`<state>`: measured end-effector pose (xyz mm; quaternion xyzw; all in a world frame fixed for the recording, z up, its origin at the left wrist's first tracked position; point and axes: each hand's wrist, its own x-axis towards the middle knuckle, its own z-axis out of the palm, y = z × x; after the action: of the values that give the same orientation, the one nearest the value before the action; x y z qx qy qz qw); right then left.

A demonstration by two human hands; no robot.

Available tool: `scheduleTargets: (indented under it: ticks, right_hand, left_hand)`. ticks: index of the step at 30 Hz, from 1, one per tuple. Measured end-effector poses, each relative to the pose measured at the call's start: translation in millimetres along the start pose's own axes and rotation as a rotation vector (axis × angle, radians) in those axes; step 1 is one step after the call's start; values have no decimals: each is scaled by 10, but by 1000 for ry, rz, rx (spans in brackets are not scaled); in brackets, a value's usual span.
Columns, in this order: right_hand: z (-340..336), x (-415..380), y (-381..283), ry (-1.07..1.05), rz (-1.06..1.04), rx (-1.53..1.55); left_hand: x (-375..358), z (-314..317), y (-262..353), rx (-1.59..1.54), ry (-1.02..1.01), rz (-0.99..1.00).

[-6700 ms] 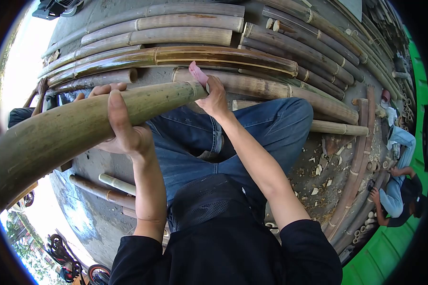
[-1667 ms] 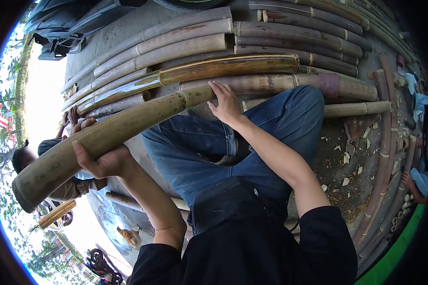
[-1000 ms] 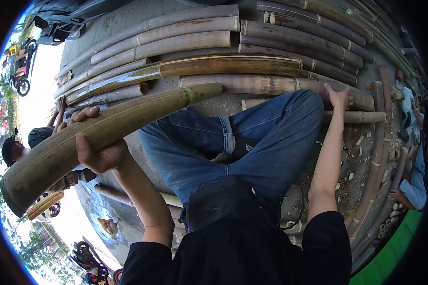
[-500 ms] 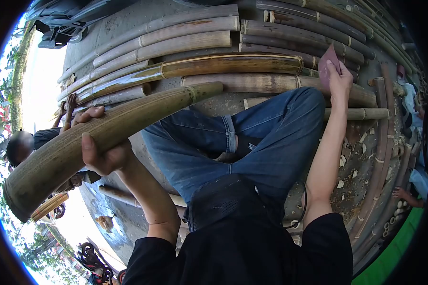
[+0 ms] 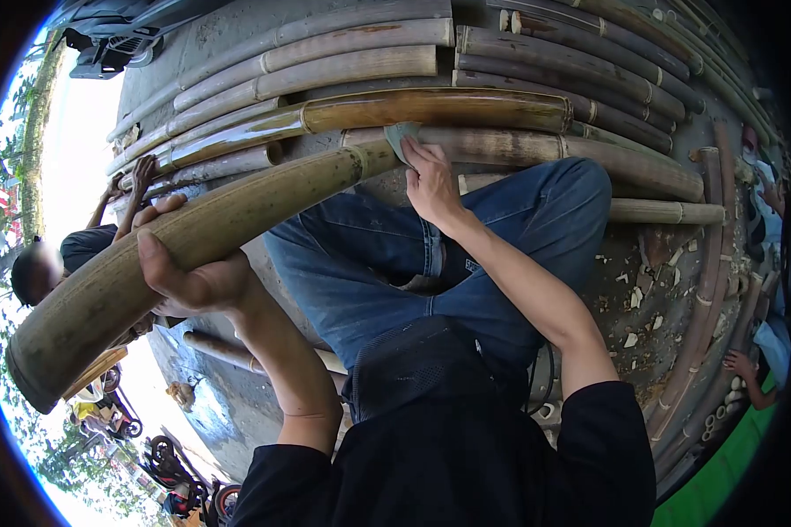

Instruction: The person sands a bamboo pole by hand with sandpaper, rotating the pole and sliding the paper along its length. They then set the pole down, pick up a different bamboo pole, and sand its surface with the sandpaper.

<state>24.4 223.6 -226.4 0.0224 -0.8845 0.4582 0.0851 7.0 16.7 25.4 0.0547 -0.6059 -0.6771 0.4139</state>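
My left hand [image 5: 193, 268] is wrapped round a greenish-brown bamboo pole [image 5: 237, 206], thumb on the near side and fingertips over the far side. The pole lies at a slant above my lap, its thick end low at the left and its thin end toward the middle. At that thin end my right hand [image 5: 434, 183] presses a folded piece of sandpaper [image 5: 402, 140], grey-green on the side that shows, against the bamboo. Part of the pole's tip is hidden behind the sandpaper and fingers.
A glossy wet-looking bamboo pole [image 5: 439, 107] lies just beyond my knees, with several dull poles [image 5: 351, 68] behind it. Another person [image 5: 88, 241] reaches toward the poles at the left. Wood chips [image 5: 637, 297] litter the ground at right, where another person's hand [image 5: 740, 362] shows.
My right hand has come left from beyond my right knee to the bamboo pole's thin end, bringing the sandpaper onto it. The sandpaper's reddish side no longer shows. My left hand keeps its grip.
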Motion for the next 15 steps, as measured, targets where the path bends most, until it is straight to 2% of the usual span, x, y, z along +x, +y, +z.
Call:
scheduleTargets:
  ticks: [4, 6, 8, 9, 11, 14, 15]
  right_hand:
    - [-98, 57, -101, 42, -116, 41]
    - [-10, 97, 162, 23, 33, -28]
    - [69, 86, 227, 47, 18, -58]
    - [-11, 132, 45, 47, 19, -53]
    - [-151, 99, -277, 100, -126, 56]
    - [-73, 104, -36, 76, -105, -17]
    - [-62, 124, 57, 43, -24, -11]
  left_hand:
    - [-39, 34, 27, -21, -13, -3]
    - [-68, 138, 49, -30, -7, 52]
    - [-110, 211, 69, -39, -21, 71]
    - [-121, 227, 63, -46, -32, 81]
    - [-55, 148, 39, -37, -58, 68]
    - [-52, 173, 42, -72, -78, 41]
    - [-61, 185, 43, -70, -79, 44]
